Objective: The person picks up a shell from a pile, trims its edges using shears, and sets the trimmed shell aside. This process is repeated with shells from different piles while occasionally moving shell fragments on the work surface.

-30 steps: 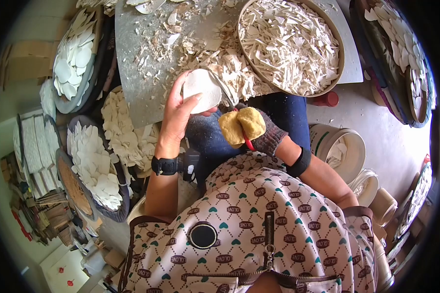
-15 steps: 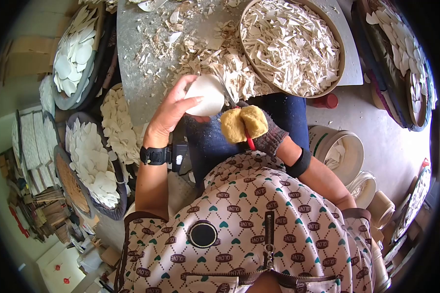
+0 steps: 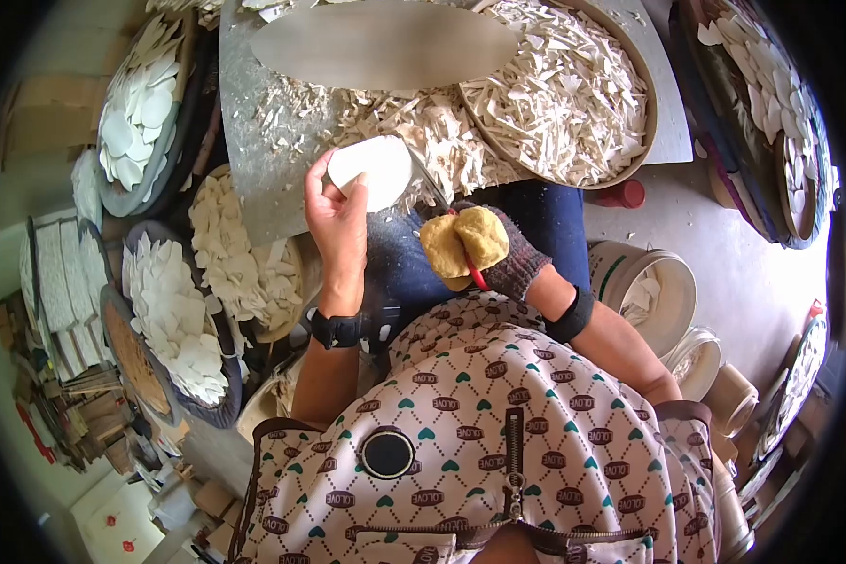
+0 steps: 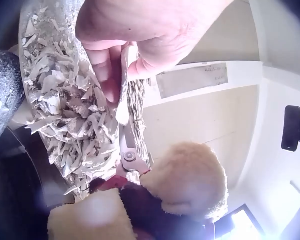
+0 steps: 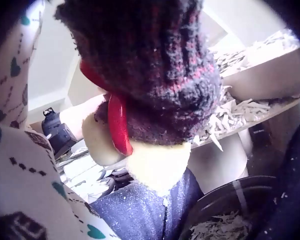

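Note:
Bare left hand (image 3: 340,230) pinches a flat white slice (image 3: 383,169) between thumb and fingers. The slice has a rounded outline and shows edge-on in the left wrist view, where the metal blades of the shears (image 4: 129,155) reach up to its lower edge. A dark knitted glove covers the right hand (image 3: 522,261), which grips these shears by their red handles (image 5: 121,125). Yellow foam pads (image 3: 479,237) wrap the handles, and most of the right fingers are hidden behind foam and glove. Both hands are over the lap at the board's near edge.
A grey metal board (image 3: 254,197) bears heaped white offcuts (image 3: 451,141) and a round tray (image 3: 650,122) of slivers. A blurred patch hides its far part. Baskets of white slices (image 3: 174,310) stand at the left; a white bucket (image 3: 611,273) stands at the right.
The left hand dips toward the lower left, then comes back up with its fingers pointing more upward. The slice has turned and sits slightly farther left. The right hand hardly moves.

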A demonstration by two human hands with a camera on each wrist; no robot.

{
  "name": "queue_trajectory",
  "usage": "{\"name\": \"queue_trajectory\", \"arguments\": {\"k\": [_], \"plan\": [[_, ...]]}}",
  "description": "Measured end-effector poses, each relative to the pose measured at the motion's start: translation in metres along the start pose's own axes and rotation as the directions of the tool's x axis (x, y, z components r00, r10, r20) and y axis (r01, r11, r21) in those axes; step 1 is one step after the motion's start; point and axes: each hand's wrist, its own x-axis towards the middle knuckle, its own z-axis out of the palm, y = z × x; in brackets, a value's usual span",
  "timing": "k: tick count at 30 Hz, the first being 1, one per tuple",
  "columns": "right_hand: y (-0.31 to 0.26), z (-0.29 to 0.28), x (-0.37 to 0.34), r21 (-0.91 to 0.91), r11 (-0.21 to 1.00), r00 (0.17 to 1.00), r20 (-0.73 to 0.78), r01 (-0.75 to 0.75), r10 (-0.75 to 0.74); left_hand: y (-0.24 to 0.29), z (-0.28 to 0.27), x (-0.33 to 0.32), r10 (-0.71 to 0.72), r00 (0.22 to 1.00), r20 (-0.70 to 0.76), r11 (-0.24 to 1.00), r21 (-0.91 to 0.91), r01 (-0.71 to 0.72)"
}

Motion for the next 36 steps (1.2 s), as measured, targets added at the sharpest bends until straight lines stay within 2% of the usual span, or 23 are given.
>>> {"name": "queue_trajectory", "arguments": {"k": [3,6,7,9,11,14,15,16,17,18,19,20,22,23,24,26,28,29,31,32,34,35,36], "plan": [[-0.004,-0.001,0.006,0.049,0.994,0.995,0.001,0.099,-0.099,0.005,-0.001,0.002,0.021,0.999,0.035,0.999,0.033,-0.022],[-0.022,0.0,0.008,0.564,0.815,0.99,0.031,-0.132,0.138,0.011,-0.003,0.003,0.019,0.978,0.208,0.997,0.076,-0.035],[-0.015,0.0,0.009,0.35,0.935,0.998,0.008,-0.061,0.063,0.012,-0.003,0.002,-0.019,0.973,0.231,0.997,0.082,0.0],[-0.018,-0.001,0.012,0.371,0.926,0.998,0.031,-0.067,0.06,0.013,-0.004,0.001,0.012,0.982,0.186,0.999,0.041,-0.02],[-0.025,0.0,0.009,0.772,0.591,0.971,0.15,-0.233,0.186,0.01,-0.001,-0.001,0.054,0.991,0.119,0.999,-0.007,-0.053],[-0.009,0.008,0.007,0.842,0.506,0.982,0.144,-0.185,0.119,0.006,0.006,-0.004,0.065,0.998,-0.003,0.998,-0.015,-0.065],[0.005,0.01,0.006,0.952,0.162,0.962,0.238,-0.259,0.137,-0.001,0.006,-0.002,0.138,0.99,0.007,0.99,0.032,-0.138],[0.018,0.012,0.006,0.905,0.031,0.905,0.425,-0.425,-0.021,-0.005,0.001,0.0,0.214,0.977,0.003,0.972,0.094,-0.213],[0.018,0.009,0.002,0.888,0.29,0.933,0.353,-0.356,0.064,-0.002,-0.001,0.0,0.199,0.98,0.012,0.976,0.083,-0.199],[0.009,0.009,0.001,0.903,0.054,0.898,0.416,-0.427,0.144,0.001,-0.002,0.002,0.187,0.982,0.016,0.979,0.077,-0.187],[0.002,0.009,-0.001,0.903,0.211,0.908,0.311,-0.374,0.28,0.002,-0.007,0.005,0.181,0.983,0.023,0.979,0.091,-0.182],[-0.002,0.012,0.005,0.909,0.232,0.935,0.354,-0.346,0.007,0.002,-0.011,0.008,0.171,0.985,0.035,0.98,0.101,-0.173],[0.02,0.004,0.001,0.82,0.442,0.932,0.327,-0.363,0.157,-0.002,-0.02,0.012,0.24,0.971,0.018,0.954,0.182,-0.239],[0.032,0.001,0.0,0.754,0.531,0.922,0.311,-0.387,0.231,0.001,-0.023,0.011,0.194,0.981,-0.013,0.963,0.192,-0.188],[0.029,0.001,0.001,0.658,0.596,0.883,0.268,-0.461,0.386,0.004,-0.023,0.009,0.145,0.989,-0.034,0.971,0.194,-0.136],[0.006,0.006,0.001,0.168,0.942,0.944,0.212,-0.291,0.254,-0.007,-0.033,0.007,0.144,0.986,-0.082,0.966,0.227,-0.122],[0.003,0.01,0.004,-0.021,0.959,0.937,0.207,-0.284,0.282,-0.015,-0.038,0.002,0.11,0.984,-0.138,0.971,0.228,-0.077],[0.021,0.012,0.003,0.281,0.875,0.9,0.311,-0.393,0.305,0.002,-0.039,-0.007,-0.026,0.987,-0.16,1.0,-0.011,0.024],[0.045,0.018,0.004,0.665,0.427,0.79,0.529,-0.612,0.309,0.002,-0.068,-0.013,0.008,0.995,-0.097,0.999,0.052,-0.003],[0.042,0.019,0.004,0.712,0.342,0.789,0.539,-0.613,0.294,0.03,-0.084,-0.023,-0.222,0.975,-0.018,0.967,-0.128,0.218],[0.034,0.025,-0.004,0.691,0.486,0.845,0.419,-0.535,0.333,0.036,-0.148,-0.021,-0.302,0.946,-0.118,0.953,-0.005,0.303],[0.032,0.028,-0.005,0.663,0.564,0.87,0.347,-0.492,0.35,0.018,-0.205,-0.011,-0.197,0.957,-0.212,0.97,-0.188,0.158],[0.028,0.03,-0.004,0.495,0.75,0.897,0.191,-0.439,0.399,0.028,-0.255,-0.007,0.104,0.969,-0.224,0.994,0.051,-0.095]]}}
